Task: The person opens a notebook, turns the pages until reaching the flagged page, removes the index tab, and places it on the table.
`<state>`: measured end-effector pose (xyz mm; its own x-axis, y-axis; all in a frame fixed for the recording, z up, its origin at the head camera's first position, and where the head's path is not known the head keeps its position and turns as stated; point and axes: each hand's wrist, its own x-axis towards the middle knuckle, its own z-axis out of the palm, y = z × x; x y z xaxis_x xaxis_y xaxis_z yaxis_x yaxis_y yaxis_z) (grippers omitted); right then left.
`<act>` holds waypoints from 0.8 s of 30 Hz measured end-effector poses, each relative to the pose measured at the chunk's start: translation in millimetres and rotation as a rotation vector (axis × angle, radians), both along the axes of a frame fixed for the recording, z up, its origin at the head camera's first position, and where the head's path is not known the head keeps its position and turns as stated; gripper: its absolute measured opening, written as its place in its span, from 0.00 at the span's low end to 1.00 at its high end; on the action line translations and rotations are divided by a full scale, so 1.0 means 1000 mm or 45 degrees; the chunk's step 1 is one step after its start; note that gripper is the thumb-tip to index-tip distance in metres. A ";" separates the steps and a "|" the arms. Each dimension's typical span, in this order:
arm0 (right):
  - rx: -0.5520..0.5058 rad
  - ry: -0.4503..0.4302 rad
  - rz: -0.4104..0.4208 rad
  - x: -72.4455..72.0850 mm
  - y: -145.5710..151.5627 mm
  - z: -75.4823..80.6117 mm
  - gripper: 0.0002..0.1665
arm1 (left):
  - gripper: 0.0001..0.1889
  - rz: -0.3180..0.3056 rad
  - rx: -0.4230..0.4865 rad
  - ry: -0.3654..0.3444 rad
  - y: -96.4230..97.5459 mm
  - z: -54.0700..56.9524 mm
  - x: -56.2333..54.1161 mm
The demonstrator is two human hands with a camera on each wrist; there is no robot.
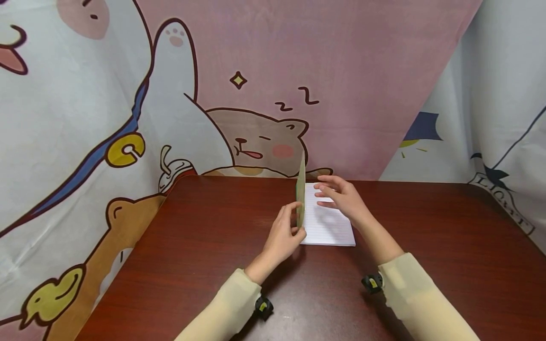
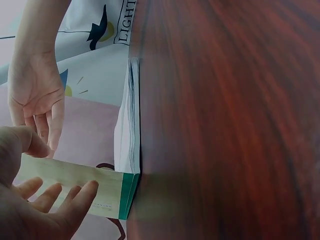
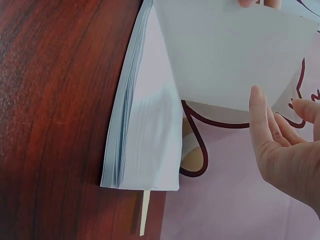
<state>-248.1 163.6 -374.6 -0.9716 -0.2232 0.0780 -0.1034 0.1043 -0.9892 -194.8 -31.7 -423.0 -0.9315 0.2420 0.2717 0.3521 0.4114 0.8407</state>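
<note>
A notebook lies on the table with its lined white pages (image 1: 328, 222) facing up. Its pale cover (image 1: 301, 189) stands upright along the left side, and a green spine (image 2: 129, 192) shows in the left wrist view. My left hand (image 1: 285, 232) holds the cover near its close end, with fingers on the outer face and the thumb over the edge. Above the pages hovers my right hand (image 1: 341, 196), fingers spread and loosely bent, holding nothing. In the right wrist view, that hand (image 3: 290, 145) is apart from the cover's inner face (image 3: 225, 55).
A thin pale ribbon (image 3: 144, 212) sticks out from the notebook's end. The dark red-brown table (image 1: 204, 237) reaches back to a cartoon-printed curtain (image 1: 341, 85), with more white cloth (image 1: 507, 94) at the right. Both wrists wear small black devices (image 1: 264, 307).
</note>
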 end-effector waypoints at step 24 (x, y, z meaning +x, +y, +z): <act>0.063 -0.014 -0.044 0.000 0.016 -0.004 0.28 | 0.39 0.112 0.100 0.141 -0.018 0.020 -0.002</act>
